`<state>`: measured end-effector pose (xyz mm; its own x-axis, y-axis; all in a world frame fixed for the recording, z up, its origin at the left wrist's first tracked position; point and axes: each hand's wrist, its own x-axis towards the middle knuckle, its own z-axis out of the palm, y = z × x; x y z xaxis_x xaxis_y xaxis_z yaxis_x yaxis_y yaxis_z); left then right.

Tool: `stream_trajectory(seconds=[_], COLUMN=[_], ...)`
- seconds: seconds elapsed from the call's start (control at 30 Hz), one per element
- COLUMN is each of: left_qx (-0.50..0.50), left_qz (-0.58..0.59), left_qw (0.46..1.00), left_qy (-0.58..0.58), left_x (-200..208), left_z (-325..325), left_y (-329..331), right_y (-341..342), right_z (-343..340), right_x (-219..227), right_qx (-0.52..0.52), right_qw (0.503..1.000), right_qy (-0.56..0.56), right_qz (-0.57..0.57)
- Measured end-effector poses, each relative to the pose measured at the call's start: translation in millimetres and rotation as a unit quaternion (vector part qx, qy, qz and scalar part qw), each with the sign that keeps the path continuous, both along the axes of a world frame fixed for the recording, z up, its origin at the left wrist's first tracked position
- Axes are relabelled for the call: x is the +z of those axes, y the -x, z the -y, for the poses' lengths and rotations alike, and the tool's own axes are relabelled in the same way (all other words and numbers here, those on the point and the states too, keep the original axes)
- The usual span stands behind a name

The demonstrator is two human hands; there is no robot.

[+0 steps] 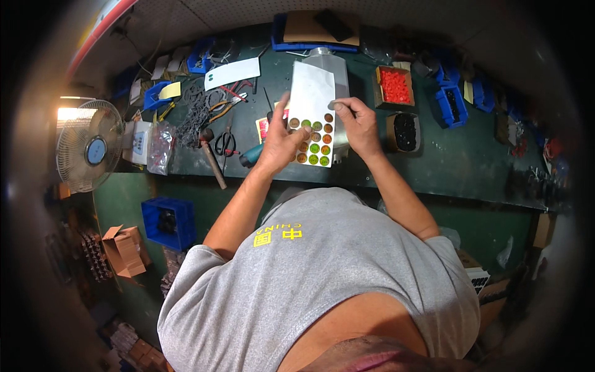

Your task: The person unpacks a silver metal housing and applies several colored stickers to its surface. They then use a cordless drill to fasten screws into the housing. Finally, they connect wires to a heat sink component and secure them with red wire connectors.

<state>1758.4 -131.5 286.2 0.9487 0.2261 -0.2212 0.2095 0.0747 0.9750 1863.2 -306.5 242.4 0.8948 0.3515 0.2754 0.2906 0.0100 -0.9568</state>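
A white sheet of round, shiny green and orange stickers [313, 87] is held over the workbench in my left hand [282, 139]. The left thumb lies across the front, and the fingers go behind the left edge. Sticker circles fill the lower part; the upper part is bare. At the sheet's right edge, my right hand [359, 127] is closed, thumb and forefinger pinching a small, dark round sticker [332, 105]. Behind the sheet, a silver metal housing [341, 71] with a round neck rests on the bench.
Left on the green bench [458, 164] are a hammer [214, 162], scissors [227, 139], pliers [226, 106], grey cords and another white sheet [232, 73]. Boxes of red parts [395, 85] and black parts [406, 132] stand right, near blue bins [451, 105]. A fan [90, 146] stands far left.
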Motion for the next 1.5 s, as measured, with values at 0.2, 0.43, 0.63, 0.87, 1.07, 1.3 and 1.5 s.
stream_trajectory(seconds=[0.2, 0.43, 0.63, 0.87, 1.07, 1.3, 1.5], left_qx=[-0.031, -0.05, -0.041, -0.046, 0.03, 0.063, 0.077], left_qz=[-0.075, -0.018, -0.007, -0.024, -0.04, -0.075, -0.11], left_qw=[0.996, 0.998, 0.998, 0.997, 0.999, 0.995, 0.99], left_qy=[0.025, 0.046, 0.05, 0.058, -0.015, 0.009, -0.033], left_x=[-2, -11, -20, -17, -38, -62, -73], left_z=[-16, -16, -19, -18, -43, -71, -71], left_y=[-4, -10, -12, -11, 11, 45, 52], right_y=[15, 22, 26, 16, -22, -35, -33], right_z=[2, -6, -13, -16, 9, 14, 8], right_x=[26, 16, 25, 17, -27, -85, -86], right_qx=[0.063, 0.1, 0.076, 0.054, -0.063, -0.029, -0.027], right_qw=[0.983, 0.987, 0.988, 0.981, 0.968, 0.968, 0.962], right_qy=[-0.006, 0.012, 0.032, 0.006, 0.021, 0.139, 0.226], right_qz=[-0.174, -0.124, -0.133, -0.189, -0.242, -0.208, -0.15])
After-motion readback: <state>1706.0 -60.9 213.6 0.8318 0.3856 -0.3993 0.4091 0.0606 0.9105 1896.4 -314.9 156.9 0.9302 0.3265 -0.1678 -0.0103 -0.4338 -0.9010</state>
